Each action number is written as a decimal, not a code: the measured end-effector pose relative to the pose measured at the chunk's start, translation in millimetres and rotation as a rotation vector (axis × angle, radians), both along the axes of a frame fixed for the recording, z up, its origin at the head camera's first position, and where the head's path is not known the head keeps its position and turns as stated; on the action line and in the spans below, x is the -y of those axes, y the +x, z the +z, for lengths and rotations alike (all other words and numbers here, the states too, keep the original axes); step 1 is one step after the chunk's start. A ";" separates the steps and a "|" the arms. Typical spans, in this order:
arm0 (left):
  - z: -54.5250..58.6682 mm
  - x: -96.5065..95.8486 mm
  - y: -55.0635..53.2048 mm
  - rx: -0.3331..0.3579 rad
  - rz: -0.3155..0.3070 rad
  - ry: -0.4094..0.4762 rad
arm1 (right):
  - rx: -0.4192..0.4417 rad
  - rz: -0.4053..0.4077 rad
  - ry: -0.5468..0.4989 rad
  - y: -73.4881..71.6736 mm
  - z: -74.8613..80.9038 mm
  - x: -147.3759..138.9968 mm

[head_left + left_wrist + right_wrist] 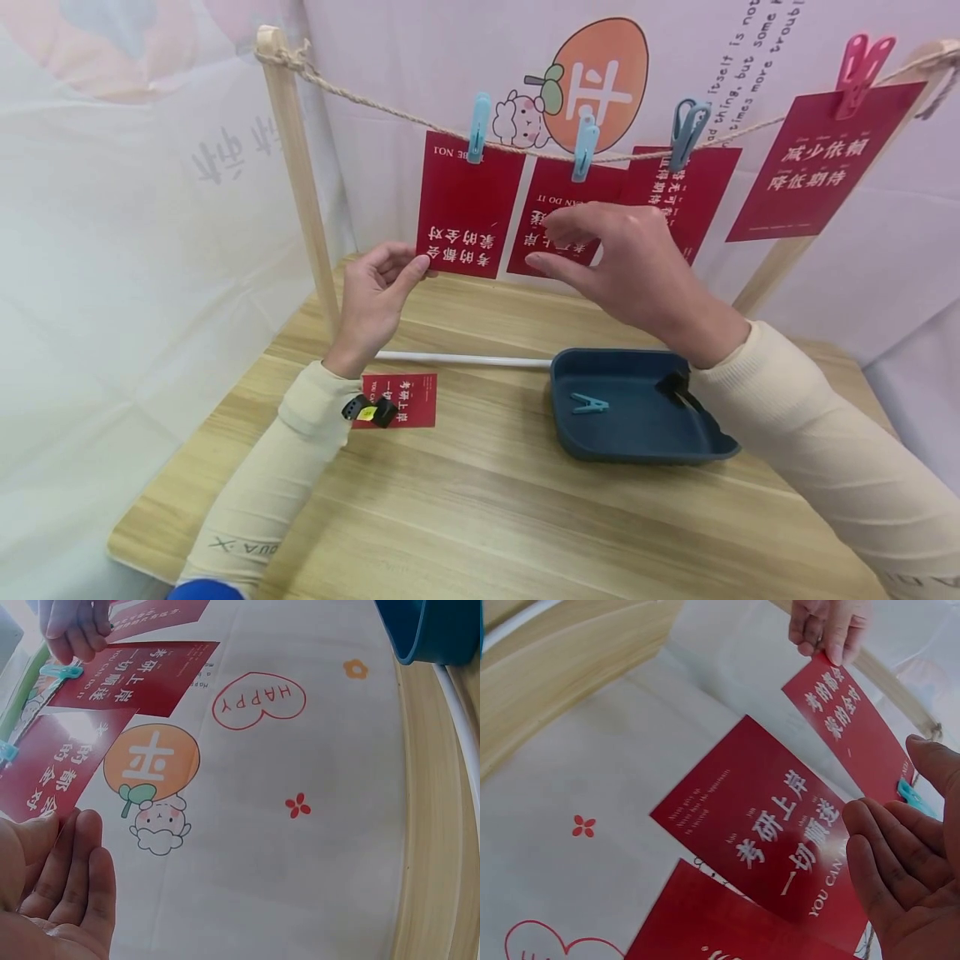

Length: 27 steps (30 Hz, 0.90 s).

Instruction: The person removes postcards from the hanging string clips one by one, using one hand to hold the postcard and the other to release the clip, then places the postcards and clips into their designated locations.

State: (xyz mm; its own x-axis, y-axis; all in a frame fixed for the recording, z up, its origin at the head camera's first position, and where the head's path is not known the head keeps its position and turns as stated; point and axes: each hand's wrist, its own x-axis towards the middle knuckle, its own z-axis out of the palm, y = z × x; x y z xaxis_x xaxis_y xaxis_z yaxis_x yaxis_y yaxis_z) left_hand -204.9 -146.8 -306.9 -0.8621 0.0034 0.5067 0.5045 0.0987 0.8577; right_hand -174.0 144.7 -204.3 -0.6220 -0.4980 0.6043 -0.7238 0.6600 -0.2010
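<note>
Red card point(472, 204) at the left end of the rope point(390, 112) is pinched at its lower left corner between the thumb and fingers of the left hand point(381, 292), while its top edge is gripped by a light-blue clothespin point(480, 129). From this, the step in hand is judged to be the adjusting or taking down of the hung card; which cannot be told. For straightening, a gentle pull at the corner seems called for; for removal, the clothespin would have to be squeezed. Nothing is seen held in the right hand point(637, 258), whose fingers are loosely curved before the second card point(558, 185). By the left hand the card is met from below; from the right hand it is set apart, leftward.
</note>
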 end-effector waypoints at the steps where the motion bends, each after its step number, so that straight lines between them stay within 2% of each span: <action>1: -0.1 0.1 0.1 0.000 0.000 0.001 | 0.001 -0.001 -0.003 0.0 1.7 1.1; 20: -3.6 0.4 0.6 0.000 0.002 -0.010 | -0.077 -0.002 -0.036 -5.7 28.4 19.8; 27: -4.2 0.8 1.6 0.004 -0.010 0.016 | -0.052 -0.008 -0.058 -4.9 38.5 28.3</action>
State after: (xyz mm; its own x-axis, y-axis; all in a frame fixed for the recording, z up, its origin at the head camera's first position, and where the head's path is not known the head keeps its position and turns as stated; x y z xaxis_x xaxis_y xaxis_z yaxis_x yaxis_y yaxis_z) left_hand -203.3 -147.6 -311.2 -0.8639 0.0036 0.5036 0.5023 0.0798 0.8610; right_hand -178.9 116.4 -165.7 -0.5929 -0.4560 0.6637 -0.7289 0.6542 -0.2017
